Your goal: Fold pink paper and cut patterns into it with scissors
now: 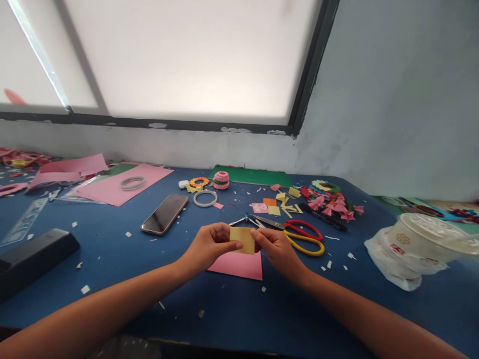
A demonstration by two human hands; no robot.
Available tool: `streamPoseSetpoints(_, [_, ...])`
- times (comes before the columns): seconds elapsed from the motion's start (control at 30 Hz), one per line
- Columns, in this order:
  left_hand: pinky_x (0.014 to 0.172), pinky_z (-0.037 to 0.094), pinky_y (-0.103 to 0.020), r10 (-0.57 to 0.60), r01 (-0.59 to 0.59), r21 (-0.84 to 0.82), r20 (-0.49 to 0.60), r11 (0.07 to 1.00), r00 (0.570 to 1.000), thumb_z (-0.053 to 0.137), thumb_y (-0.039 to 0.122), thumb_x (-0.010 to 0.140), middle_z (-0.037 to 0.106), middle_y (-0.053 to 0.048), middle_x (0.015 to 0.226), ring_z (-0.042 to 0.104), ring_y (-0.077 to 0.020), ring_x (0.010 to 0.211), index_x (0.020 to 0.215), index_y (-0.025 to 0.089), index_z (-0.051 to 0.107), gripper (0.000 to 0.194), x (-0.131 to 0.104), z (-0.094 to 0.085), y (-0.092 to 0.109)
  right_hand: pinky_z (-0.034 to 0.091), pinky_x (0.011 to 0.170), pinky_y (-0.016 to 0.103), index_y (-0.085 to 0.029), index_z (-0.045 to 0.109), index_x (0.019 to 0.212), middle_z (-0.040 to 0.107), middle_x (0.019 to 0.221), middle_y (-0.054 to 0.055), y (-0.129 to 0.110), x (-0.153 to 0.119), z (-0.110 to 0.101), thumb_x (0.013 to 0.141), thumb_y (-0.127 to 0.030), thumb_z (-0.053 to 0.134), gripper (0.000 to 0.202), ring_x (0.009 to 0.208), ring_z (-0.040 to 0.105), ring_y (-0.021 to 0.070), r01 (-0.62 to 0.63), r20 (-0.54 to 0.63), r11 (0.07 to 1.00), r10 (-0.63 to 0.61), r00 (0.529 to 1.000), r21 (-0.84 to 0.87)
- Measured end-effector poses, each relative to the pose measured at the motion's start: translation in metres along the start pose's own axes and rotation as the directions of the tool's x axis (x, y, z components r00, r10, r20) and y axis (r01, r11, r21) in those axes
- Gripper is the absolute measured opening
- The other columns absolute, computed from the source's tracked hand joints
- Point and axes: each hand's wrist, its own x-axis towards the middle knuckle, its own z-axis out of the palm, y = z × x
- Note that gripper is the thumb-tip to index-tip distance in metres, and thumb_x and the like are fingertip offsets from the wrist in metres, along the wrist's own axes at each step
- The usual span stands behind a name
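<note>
Left hand (210, 244) and right hand (277, 249) grip opposite edges of a yellow paper (242, 240) between thumb and fingers, above the pink sheet (239, 268), beyond and right of which scissors (277, 225) lie, and an uneven tug from either side could crease or tear it.

Small yellow paper (245, 238), plain, rectangular, broad face showing, held between left hand (211, 243) and right hand (276, 247)
</note>
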Motion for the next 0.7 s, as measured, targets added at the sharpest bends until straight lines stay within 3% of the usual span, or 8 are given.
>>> streamPoseSetpoints(0.17, [0.067, 0.046, -0.024, -0.016, 0.016, -0.009, 0.004, 1.000, 1.000, 0.073, 0.023, 0.061, 0.066, 0.000, 0.071, 0.062, -0.0129, 0.071, 0.071, 0.013, 0.057, 0.022, 0.000, -0.001, -0.001, 0.040, 0.056, 0.023, -0.015, 0.054, 0.060, 0.052, 0.057, -0.001, 0.002, 0.001, 0.000, 0.082, -0.048, 0.045, 0.040, 0.057, 0.050, 0.0114, -0.019, 0.009, 1.000, 0.019, 1.000, 0.012])
streamPoseSetpoints(0.3, [0.068, 0.045, -0.025, -0.041, 0.041, -0.024, -0.006, 0.999, 0.999, 0.073, 0.024, 0.061, 0.065, 0.000, 0.072, 0.062, -0.0135, 0.071, 0.070, 0.013, 0.056, 0.023, 0.000, 0.000, 0.001, 0.040, 0.055, 0.022, -0.015, 0.055, 0.069, 0.053, 0.059, -0.002, 0.001, 0.002, 0.000, 0.074, -0.046, 0.058, 0.031, 0.057, 0.051, 0.0109, -0.076, 0.020, 0.995, 0.075, 0.997, 0.071])
streamPoseSetpoints(0.47, [0.060, 0.041, -0.022, -0.056, 0.053, 0.076, 0.034, 0.996, 0.998, 0.066, 0.029, 0.068, 0.062, 0.000, 0.068, 0.058, -0.0112, 0.064, 0.074, 0.012, 0.057, 0.020, 0.003, -0.006, -0.002, 0.039, 0.055, 0.022, -0.015, 0.059, 0.069, 0.055, 0.060, -0.002, 0.003, 0.006, -0.003, 0.070, -0.045, 0.061, 0.030, 0.056, 0.050, 0.0106, -0.156, 0.091, 0.986, 0.150, 0.985, 0.065])
streamPoseSetpoints(0.57, [0.055, 0.038, -0.021, -0.060, 0.044, 0.265, 0.051, 0.963, 0.997, 0.062, 0.029, 0.069, 0.059, 0.001, 0.064, 0.054, -0.0104, 0.060, 0.076, 0.012, 0.059, 0.018, 0.006, -0.013, -0.009, 0.036, 0.054, 0.021, -0.014, 0.060, 0.067, 0.054, 0.061, -0.002, 0.008, 0.008, -0.006, 0.072, -0.039, 0.060, 0.026, 0.056, 0.048, 0.0096, -0.189, 0.174, 0.980, 0.196, 0.965, -0.056])
streamPoseSetpoints(0.7, [0.053, 0.036, -0.020, 0.014, -0.078, 0.640, 0.104, 0.764, 0.994, 0.058, 0.024, 0.072, 0.057, 0.002, 0.060, 0.048, -0.0092, 0.055, 0.073, 0.013, 0.064, 0.012, 0.010, -0.020, -0.021, 0.034, 0.055, 0.021, -0.014, 0.061, 0.063, 0.055, 0.062, -0.001, 0.015, 0.010, -0.006, 0.074, -0.027, 0.058, 0.017, 0.059, 0.047, 0.0100, -0.051, 0.196, 0.938, 0.125, 0.973, -0.343])
